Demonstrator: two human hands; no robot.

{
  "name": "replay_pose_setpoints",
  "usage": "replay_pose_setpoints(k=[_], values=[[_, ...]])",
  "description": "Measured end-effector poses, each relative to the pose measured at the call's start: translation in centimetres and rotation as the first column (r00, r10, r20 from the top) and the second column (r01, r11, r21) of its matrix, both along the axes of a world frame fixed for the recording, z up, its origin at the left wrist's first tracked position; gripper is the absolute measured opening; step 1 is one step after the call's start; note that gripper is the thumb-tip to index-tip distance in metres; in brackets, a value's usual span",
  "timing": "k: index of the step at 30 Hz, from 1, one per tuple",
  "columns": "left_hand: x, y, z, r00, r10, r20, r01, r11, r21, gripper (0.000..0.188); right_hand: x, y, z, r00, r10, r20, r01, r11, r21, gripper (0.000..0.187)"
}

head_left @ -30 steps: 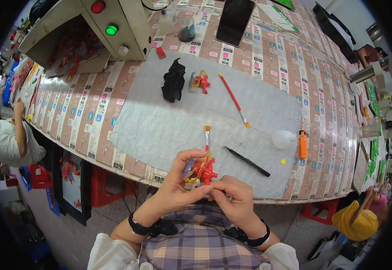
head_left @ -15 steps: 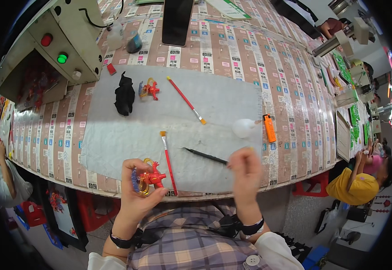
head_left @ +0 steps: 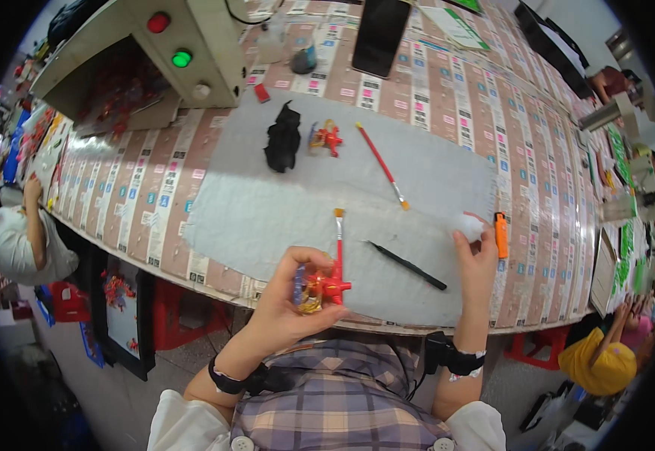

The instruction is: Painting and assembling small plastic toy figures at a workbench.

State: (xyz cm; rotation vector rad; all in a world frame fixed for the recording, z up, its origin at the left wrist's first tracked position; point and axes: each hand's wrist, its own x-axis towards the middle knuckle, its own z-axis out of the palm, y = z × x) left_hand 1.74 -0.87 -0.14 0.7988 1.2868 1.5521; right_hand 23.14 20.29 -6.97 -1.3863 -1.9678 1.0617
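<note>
The toy figure [head_left: 330,289] is red and gold, its left edge seemingly violet-blue. The round container [head_left: 466,224] is whitish, the lighter [head_left: 501,237] orange, the slim tool [head_left: 410,267] black. The sheet [head_left: 260,218] is pale grey, the bench [head_left: 138,180] striped pinkish brown and white, the apron [head_left: 327,398] plaid in purple-grey and cream.

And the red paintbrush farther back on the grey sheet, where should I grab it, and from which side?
The paintbrush is probably best pinched mid-way along its red handle, from above and the right. It's long, thin and lying flat, with its bristles at the near end, so that grip avoids them. A small red figurine sits to its left.
</note>
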Motion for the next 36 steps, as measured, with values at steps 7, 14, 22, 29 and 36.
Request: replay_pose_setpoints(k=[7,14,22,29,36], values=[[-0.1,0.2,0.3,0.999,-0.028,0.016,0.029,0.998,-0.056,0.047,-3.6,-5.3,6.2,0.837,0.005,-0.547,-0.089,0.988,-0.126,0.035],[0.0,0.2,0.4,0.998,-0.055,0.040,0.060,0.988,-0.140,0.046,-2.8,-8.1,6.7,0.828,-0.010,-0.560,-0.136,0.967,-0.217,0.065],[0.1,0.2,0.0,0.993,-0.033,-0.110,0.015,0.986,-0.166,0.046,-4.0,-9.3,7.4,0.782,-0.020,-0.623,-0.069,0.991,-0.118,0.063],[0.1,0.1,0.2,0.963,-0.042,-0.265,-0.002,0.987,-0.162,0.044,-4.1,-9.7,7.4,0.782,0.026,-0.622,-0.096,0.992,-0.080,0.057],[0.1,0.1,0.4,0.957,-0.039,-0.287,-0.006,0.988,-0.155,0.043,-4.0,-9.7,7.4,0.778,0.063,-0.625,-0.135,0.988,-0.068,0.052]])
